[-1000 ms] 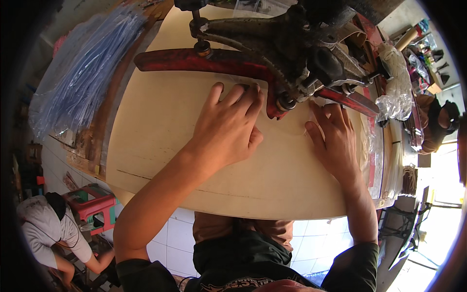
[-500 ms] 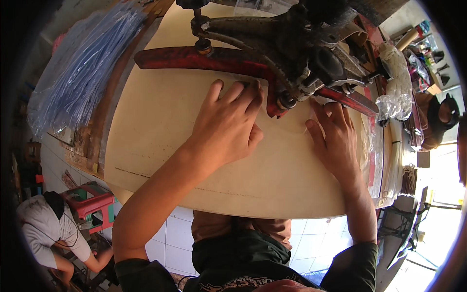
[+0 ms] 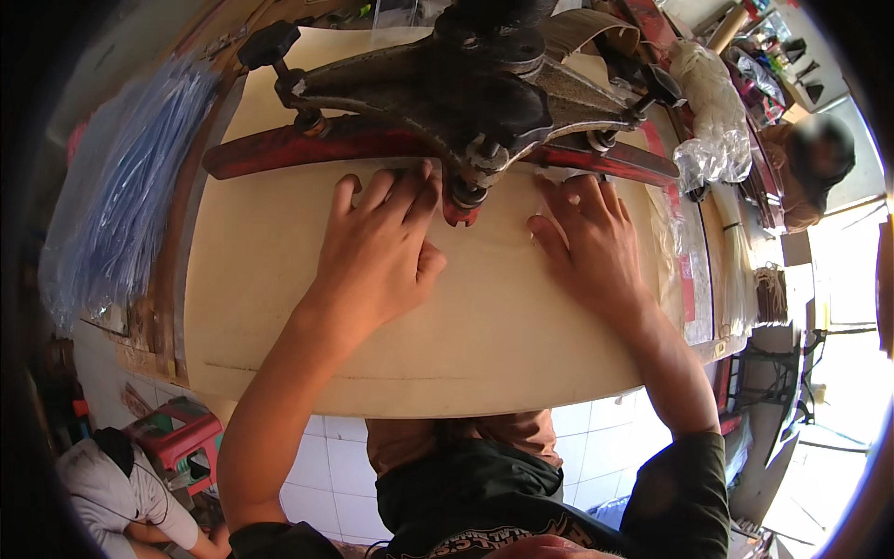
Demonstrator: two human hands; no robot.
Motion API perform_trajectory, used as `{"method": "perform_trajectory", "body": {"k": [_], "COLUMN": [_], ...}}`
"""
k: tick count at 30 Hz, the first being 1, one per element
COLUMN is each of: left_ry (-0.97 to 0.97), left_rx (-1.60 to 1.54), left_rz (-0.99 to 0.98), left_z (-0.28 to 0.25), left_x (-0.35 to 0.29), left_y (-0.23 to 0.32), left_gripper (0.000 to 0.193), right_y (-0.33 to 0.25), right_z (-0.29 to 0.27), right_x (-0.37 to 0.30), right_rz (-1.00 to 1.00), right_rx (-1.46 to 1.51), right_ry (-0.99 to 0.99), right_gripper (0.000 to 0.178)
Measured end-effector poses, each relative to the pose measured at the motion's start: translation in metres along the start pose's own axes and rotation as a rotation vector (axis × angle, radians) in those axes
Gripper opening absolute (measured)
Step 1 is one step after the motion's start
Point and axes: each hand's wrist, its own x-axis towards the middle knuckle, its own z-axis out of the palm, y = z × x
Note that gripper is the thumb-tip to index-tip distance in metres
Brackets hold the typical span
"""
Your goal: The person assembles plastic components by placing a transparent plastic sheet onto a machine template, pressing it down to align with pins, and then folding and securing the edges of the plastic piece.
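— Head view: where is the sheet?
— The cream sheet (image 3: 466,326) lies flat on the table under the dark press (image 3: 466,84). The left hand (image 3: 377,247) and right hand (image 3: 587,247) press on it, fingers spread flat, gripping nothing.

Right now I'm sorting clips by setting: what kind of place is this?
Probably a small workshop: a heavy cast-metal machine with a long red bar stands over a pale sheet that both hands press flat, with bundled blue strips stacked alongside.

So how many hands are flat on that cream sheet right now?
2. The left hand lies flat just left of the machine head; the right hand lies flat just right of it. None looks hidden.
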Motion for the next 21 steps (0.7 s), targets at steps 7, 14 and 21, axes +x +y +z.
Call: {"method": "perform_trajectory", "body": {"k": [7,14,21], "left_ry": [0.003,-0.021,-0.029], "left_rx": [0.033,0.037,0.042], "left_rz": [-0.001,-0.006,-0.008], "left_z": [0.0005,-0.0005,-0.0015], "left_x": [-0.0009,-0.0017,-0.0011], "left_y": [0.0018,0.0024,0.0033], "left_gripper": [0.057,0.057,0.058], "right_y": [-0.0015,-0.0018,-0.0031], "right_z": [0.0031,0.0050,0.0060], "right_x": [0.0025,0.0035,0.0044], "right_rz": [0.049,0.025,0.010], "right_rx": [-0.011,-0.031,-0.056], "right_ry": [0.016,0.043,0.062], "right_gripper": [0.041,0.039,0.038]}}
